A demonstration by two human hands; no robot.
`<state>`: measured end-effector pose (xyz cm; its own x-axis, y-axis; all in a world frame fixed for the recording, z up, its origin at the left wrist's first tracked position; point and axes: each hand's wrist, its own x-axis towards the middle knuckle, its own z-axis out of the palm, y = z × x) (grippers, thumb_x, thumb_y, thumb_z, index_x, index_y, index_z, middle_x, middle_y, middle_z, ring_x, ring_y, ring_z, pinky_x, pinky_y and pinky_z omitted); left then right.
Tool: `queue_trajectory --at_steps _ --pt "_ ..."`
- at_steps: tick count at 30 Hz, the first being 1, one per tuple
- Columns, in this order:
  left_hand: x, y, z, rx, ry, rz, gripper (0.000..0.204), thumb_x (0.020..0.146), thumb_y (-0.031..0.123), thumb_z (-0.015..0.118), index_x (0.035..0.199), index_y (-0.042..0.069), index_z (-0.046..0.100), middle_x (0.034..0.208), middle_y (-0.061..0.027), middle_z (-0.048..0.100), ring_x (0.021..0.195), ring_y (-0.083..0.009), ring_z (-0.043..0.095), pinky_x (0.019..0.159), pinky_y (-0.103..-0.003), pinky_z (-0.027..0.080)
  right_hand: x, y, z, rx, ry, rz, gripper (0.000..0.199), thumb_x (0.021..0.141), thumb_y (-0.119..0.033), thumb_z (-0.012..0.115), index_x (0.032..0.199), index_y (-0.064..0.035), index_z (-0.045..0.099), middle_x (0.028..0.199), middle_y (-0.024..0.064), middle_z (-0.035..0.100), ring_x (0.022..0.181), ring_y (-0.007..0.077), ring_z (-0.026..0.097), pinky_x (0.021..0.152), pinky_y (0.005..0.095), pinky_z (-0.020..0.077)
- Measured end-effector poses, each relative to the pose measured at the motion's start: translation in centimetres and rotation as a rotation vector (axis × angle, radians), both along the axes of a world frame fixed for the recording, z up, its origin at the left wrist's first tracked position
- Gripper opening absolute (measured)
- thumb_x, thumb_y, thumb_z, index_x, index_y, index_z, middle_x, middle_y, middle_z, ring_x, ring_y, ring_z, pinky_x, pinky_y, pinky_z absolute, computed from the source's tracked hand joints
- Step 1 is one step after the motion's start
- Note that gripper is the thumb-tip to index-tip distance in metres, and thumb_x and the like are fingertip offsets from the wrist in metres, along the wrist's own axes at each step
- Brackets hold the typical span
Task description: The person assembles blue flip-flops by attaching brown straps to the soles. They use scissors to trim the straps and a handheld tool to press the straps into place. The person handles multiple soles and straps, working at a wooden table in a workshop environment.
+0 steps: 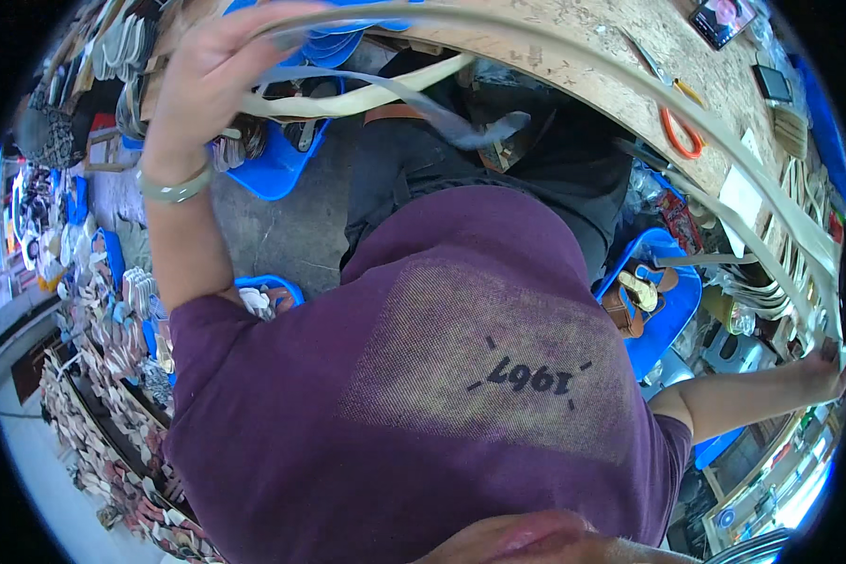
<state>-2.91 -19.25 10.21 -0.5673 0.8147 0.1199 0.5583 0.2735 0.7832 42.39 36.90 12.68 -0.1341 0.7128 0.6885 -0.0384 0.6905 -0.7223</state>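
My left hand (218, 70), with a pale green bangle (176, 184) at its wrist, is raised at the upper left, its fingers closed on a long beige strip (536, 34). The strip arches over the workbench and runs down the right side to my right hand (822, 374), closed round its other end near the picture's rim. A second, pale cream band (371, 98) and a thin translucent strip (432, 115) hang from beside my left hand, slightly blurred. Further strips (794, 221) drape beside the bench on the right.
On the wooden bench (587, 52) lie orange-handled scissors (679, 132), a phone (722, 19), a black box (772, 83), a brush (791, 132) and white paper (742, 197). A blue bin (672, 331) at right holds brown sandals (625, 305); another blue bin (277, 167) stands left. Shoe parts (113, 423) crowd the left shelves.
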Motion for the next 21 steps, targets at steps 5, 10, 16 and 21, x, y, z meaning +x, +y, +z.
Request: queue_trajectory --at_steps 5,10,16,21 --pt "1.7 -9.2 -1.2 -0.247 -0.272 -0.084 0.038 0.092 0.029 0.055 0.112 -0.002 0.064 0.107 -0.0084 0.067 0.098 -0.0148 0.060 0.087 -0.029 0.046 3.5 -2.1 -3.7 -0.327 -0.618 0.112 0.044 0.071 -0.007 0.053 0.114 -0.0001 0.064 0.105 0.0131 0.064 0.095 0.0230 0.060 0.083 0.0297 0.0475" --pt "1.0 -14.4 -3.5 -0.521 -0.160 0.220 0.036 0.090 0.027 0.057 0.112 0.000 0.065 0.108 -0.0077 0.067 0.095 -0.0148 0.061 0.084 -0.030 0.047 -0.9 -7.5 -16.9 -0.724 -1.247 0.241 0.030 0.076 -0.006 0.052 0.100 -0.0022 0.070 0.093 0.0065 0.069 0.088 0.0150 0.063 0.078 0.0298 0.0483" --pt "-0.1 -16.2 -13.7 -0.875 -0.363 0.199 0.030 0.082 0.019 0.067 0.107 0.003 0.067 0.091 -0.0071 0.069 0.085 -0.0143 0.062 0.078 -0.028 0.049 -1.2 -11.2 -29.7 -0.662 -1.826 0.624 0.039 0.069 -0.028 0.075 0.105 -0.0124 0.071 0.094 0.0086 0.070 0.084 0.0199 0.064 0.079 0.0346 0.0480" --pt "0.9 -6.4 -23.1 -0.310 -0.002 0.089 0.039 0.085 0.023 0.064 0.119 0.004 0.059 0.121 -0.0167 0.057 0.113 -0.0302 0.054 0.097 -0.036 0.042 -3.5 -12.2 -31.7 -0.112 -1.921 0.767 0.045 0.068 -0.025 0.074 0.109 -0.0088 0.068 0.093 0.0131 0.069 0.086 0.0309 0.065 0.077 0.0404 0.0492"
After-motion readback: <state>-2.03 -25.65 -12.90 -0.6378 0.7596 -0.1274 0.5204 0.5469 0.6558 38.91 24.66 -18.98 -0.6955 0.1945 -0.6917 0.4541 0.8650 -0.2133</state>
